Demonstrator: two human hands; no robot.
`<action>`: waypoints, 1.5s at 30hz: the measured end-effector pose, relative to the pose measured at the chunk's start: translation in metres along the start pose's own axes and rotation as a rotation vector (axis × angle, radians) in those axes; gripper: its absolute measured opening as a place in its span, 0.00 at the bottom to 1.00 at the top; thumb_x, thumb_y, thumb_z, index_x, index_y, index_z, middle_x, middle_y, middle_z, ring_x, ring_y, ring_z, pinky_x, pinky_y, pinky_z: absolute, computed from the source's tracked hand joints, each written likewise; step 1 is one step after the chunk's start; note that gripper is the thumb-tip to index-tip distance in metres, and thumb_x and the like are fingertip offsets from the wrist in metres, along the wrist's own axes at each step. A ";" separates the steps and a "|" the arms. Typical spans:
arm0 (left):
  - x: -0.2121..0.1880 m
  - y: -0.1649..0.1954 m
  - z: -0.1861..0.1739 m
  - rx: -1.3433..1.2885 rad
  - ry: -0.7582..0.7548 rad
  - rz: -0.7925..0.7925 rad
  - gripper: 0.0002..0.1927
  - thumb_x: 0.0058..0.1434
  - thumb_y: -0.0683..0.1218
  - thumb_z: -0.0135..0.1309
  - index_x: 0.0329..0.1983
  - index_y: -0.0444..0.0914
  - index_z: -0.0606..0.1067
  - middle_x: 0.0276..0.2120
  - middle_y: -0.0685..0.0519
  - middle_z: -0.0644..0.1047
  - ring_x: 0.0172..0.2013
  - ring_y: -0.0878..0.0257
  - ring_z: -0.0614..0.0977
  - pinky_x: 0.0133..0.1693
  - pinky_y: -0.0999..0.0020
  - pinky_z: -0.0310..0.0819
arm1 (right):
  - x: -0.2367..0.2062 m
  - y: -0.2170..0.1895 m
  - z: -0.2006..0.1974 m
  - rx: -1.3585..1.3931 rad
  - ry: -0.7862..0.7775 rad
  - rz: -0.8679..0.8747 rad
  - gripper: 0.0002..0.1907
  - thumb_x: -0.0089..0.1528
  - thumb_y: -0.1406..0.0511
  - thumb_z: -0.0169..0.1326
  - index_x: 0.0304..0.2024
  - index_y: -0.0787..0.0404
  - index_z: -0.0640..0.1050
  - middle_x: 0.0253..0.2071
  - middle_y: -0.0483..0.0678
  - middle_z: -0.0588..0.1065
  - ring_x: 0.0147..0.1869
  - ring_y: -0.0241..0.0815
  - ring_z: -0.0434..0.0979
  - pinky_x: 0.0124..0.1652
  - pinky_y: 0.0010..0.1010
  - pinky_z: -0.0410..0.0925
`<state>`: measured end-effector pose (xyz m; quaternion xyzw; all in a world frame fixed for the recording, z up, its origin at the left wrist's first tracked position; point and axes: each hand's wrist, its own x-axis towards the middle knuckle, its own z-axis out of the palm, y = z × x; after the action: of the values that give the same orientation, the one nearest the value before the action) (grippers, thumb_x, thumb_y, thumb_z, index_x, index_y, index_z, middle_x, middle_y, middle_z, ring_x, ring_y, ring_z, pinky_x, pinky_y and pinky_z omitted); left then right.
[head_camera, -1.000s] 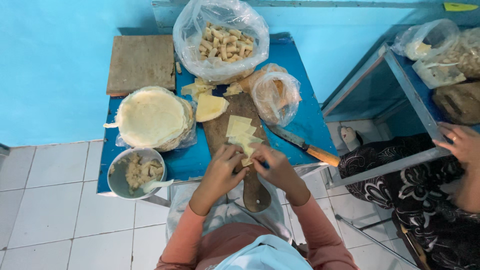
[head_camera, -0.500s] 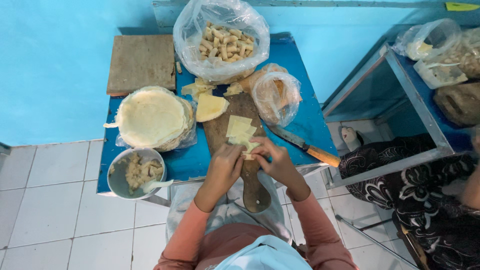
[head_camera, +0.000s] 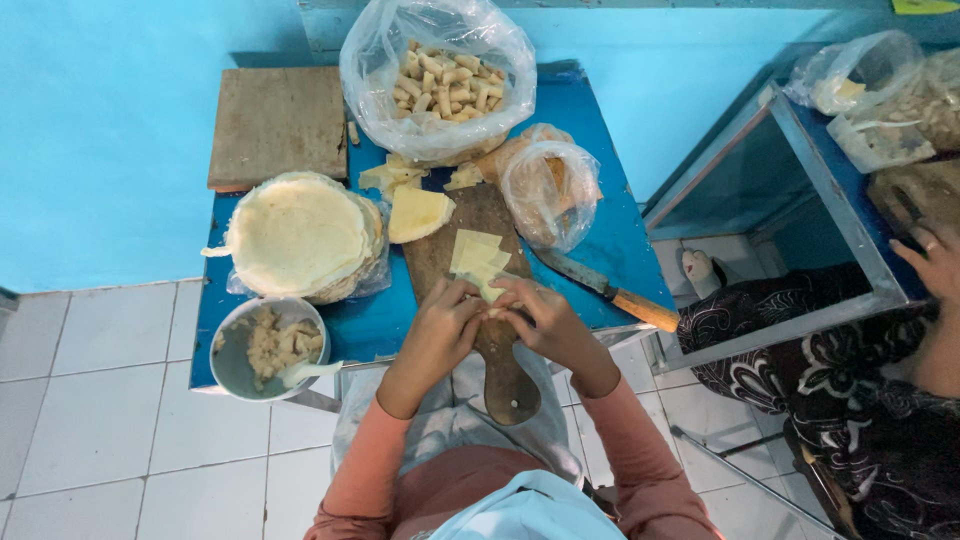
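While both hands meet over the long brown wooden paddle-shaped cutting board (head_camera: 480, 290), the work reads from left to right across the blue counter (head_camera: 600, 215): a round grey metal bowl of pale chopped filling with a white spoon (head_camera: 268, 348) stands at the near left corner, a stack of thin round cream-coloured wrappers on clear plastic (head_camera: 300, 235) lies behind it, and a square worn wooden board (head_camera: 278, 125) sits at the far left. At centre, the left hand (head_camera: 440, 325) and right hand (head_camera: 545, 320) are both closed narrowly around one small pale yellow wrapper piece (head_camera: 492, 293), which sits between the fingertips just above the board's near half, beside loose cut squares of wrapper (head_camera: 475, 250). Rolling likely goes best with even pressure from both thumbs, the filling kept centred and the edges tucked before the final turn. Farther right lie a large clear plastic bag of finished rolls (head_camera: 440, 85), a smaller clear bag (head_camera: 550, 190) and a wooden-handled knife (head_camera: 605, 292); its blade points toward the board, so it is best kept clear of the wrists.
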<state>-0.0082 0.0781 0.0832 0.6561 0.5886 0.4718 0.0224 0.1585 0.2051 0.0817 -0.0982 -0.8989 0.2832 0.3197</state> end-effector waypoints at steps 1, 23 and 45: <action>0.000 0.000 0.001 0.004 -0.003 -0.009 0.06 0.56 0.36 0.58 0.37 0.32 0.79 0.40 0.46 0.76 0.43 0.48 0.76 0.44 0.56 0.72 | 0.002 0.001 0.000 0.007 -0.001 0.010 0.23 0.60 0.72 0.61 0.58 0.60 0.72 0.38 0.49 0.81 0.43 0.46 0.84 0.40 0.33 0.75; -0.007 -0.006 0.008 0.115 0.024 -0.027 0.11 0.56 0.40 0.59 0.43 0.37 0.79 0.41 0.50 0.77 0.46 0.48 0.76 0.44 0.53 0.66 | 0.010 -0.012 0.000 0.047 0.062 0.141 0.25 0.58 0.75 0.61 0.57 0.61 0.72 0.34 0.49 0.81 0.41 0.44 0.86 0.39 0.30 0.75; 0.007 -0.025 0.017 -0.044 -0.004 -0.136 0.04 0.56 0.37 0.57 0.34 0.33 0.78 0.34 0.43 0.77 0.42 0.43 0.75 0.43 0.51 0.69 | 0.010 -0.013 -0.002 -0.176 0.068 -0.182 0.28 0.56 0.73 0.62 0.59 0.64 0.72 0.39 0.54 0.78 0.46 0.54 0.77 0.49 0.41 0.70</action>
<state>-0.0167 0.1001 0.0631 0.6148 0.6214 0.4806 0.0701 0.1522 0.1990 0.0957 -0.0533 -0.9140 0.1698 0.3645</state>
